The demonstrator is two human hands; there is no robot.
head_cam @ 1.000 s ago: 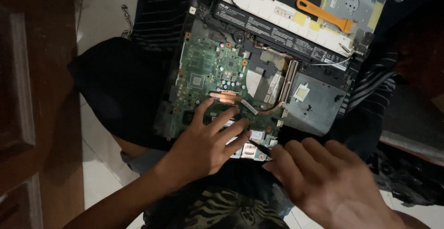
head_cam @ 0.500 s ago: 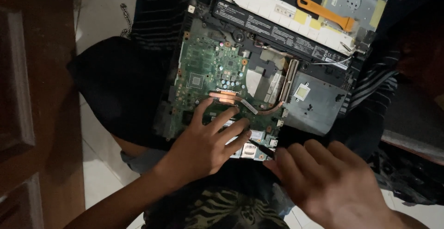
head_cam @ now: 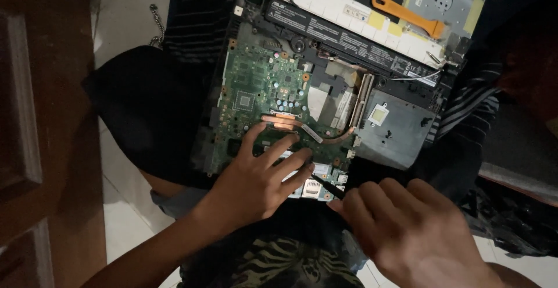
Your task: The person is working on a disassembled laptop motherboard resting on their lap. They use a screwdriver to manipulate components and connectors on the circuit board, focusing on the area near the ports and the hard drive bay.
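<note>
Motherboard [head_cam: 261, 99], green, sits in the centre of the frame inside an opened-up laptop chassis [head_cam: 401, 128] that looks to be resting on the person's lap. Left hand [head_cam: 256, 183] is laid flat on the lower edge of the board, fingers spread out, fingertips just below the copper heat pipe [head_cam: 285, 122]. Right hand [head_cam: 401, 235] is in the lower right of the frame, fingers curled loosely, and a thin dark tool [head_cam: 325, 188] pokes out from under it toward the board's bottom corner; can't tell how it's gripped. Long black battery bar [head_cam: 349, 35] runs across the top, with an orange pry tool [head_cam: 410, 16] lying on the grey panel in the upper right. Brown wooden door [head_cam: 35, 119] along the left edge.
</note>
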